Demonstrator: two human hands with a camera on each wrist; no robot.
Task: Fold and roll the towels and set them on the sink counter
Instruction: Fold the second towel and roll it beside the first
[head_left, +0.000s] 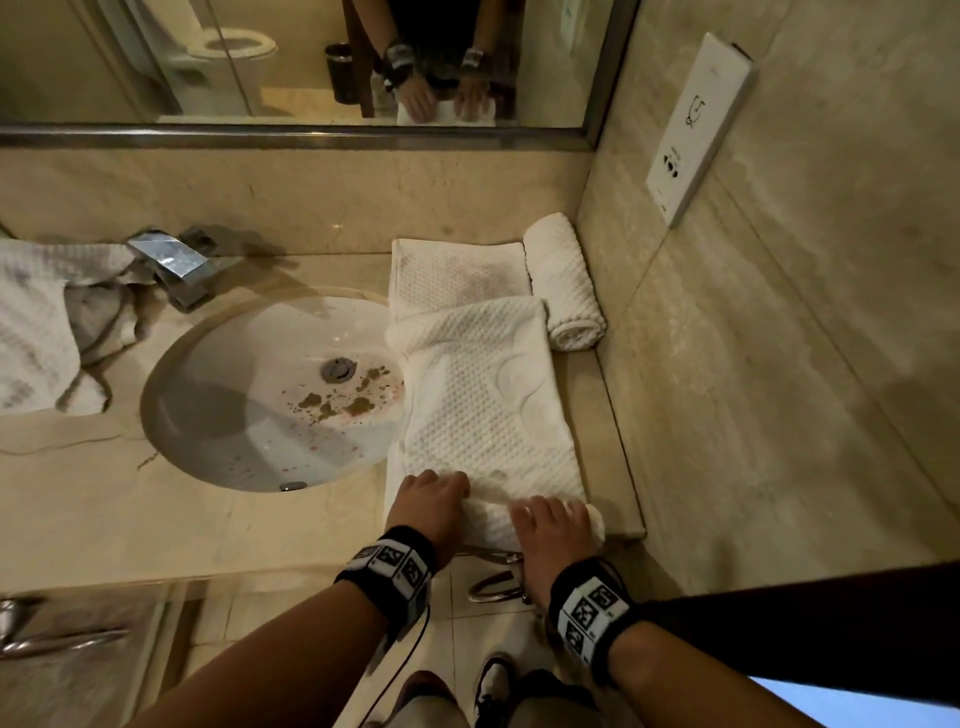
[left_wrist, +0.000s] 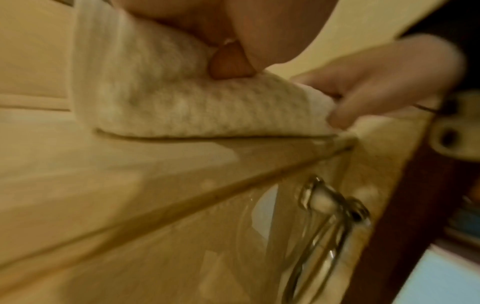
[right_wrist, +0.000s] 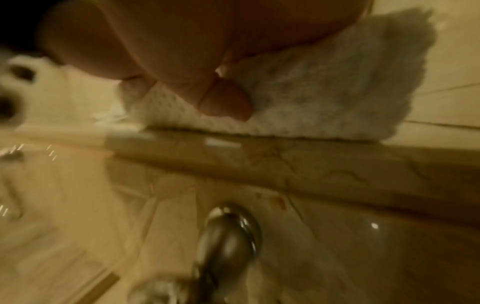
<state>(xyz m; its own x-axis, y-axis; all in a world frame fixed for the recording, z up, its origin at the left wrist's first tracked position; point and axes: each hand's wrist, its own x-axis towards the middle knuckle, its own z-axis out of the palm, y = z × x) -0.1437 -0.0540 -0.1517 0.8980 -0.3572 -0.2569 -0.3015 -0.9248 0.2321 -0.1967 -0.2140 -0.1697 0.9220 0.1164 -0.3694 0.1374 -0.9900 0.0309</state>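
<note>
The left hand (head_left: 434, 499) and right hand (head_left: 551, 525) both curl their fingers (left_wrist: 228, 61) over the rolled near end of a white towel (head_left: 488, 405) lying lengthwise on the counter (head_left: 208, 519) right of the sink (head_left: 270, 395), with a finished roll (head_left: 563, 280) against the wall.

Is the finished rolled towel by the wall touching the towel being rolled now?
Touching. The head view shows the rolled towel lying against the far right corner of the long towel, with no counter visible between them there.
</note>
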